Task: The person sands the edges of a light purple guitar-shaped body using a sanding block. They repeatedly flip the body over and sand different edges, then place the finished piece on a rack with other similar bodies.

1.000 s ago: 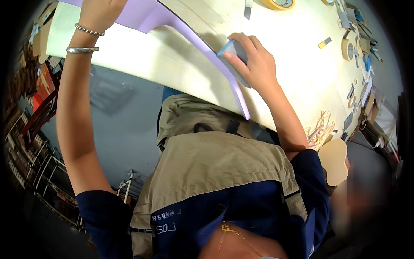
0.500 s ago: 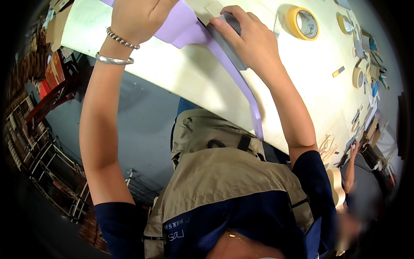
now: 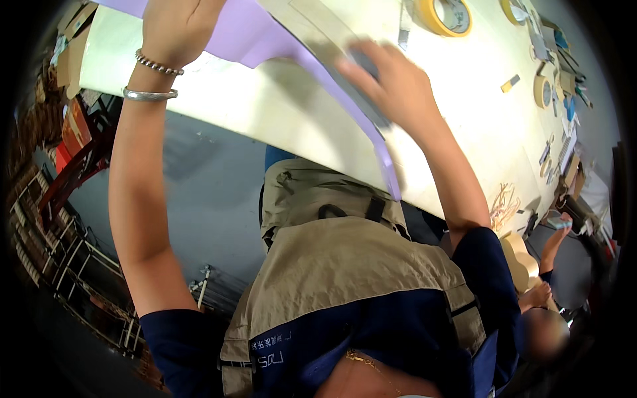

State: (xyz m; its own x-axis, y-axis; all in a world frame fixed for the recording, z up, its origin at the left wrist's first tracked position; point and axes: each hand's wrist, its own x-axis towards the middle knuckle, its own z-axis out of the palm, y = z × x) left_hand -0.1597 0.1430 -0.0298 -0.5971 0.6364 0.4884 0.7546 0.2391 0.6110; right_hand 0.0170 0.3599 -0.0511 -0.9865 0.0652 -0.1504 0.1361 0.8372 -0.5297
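A lilac piece [image 3: 249, 33] with a broad body and a long, narrow curved tail lies along the near edge of the pale table. My left hand [image 3: 178, 30] rests on its broad part at the top of the picture; its fingers run out of view. My right hand [image 3: 403, 86], slightly blurred, has thumb and fingers closed round a long grey block [image 3: 366, 103], which looks like a sanding block. The block lies along the far edge of the lilac tail. Beyond it is a flat translucent strip [image 3: 318, 20].
Yellow tape rolls [image 3: 443, 14], a small yellow-and-grey blade [image 3: 510, 83] and a tangle of thin strips [image 3: 505, 207] lie on the pale tabletop [image 3: 464, 126]. At the lower right a co-worker's arm [image 3: 554, 245] shows. Racks [image 3: 73, 265] stand on the left.
My right hand and the grey block have slid nearer to me along the lilac tail. My left hand appears further left, and the whole table view has shifted up and left.
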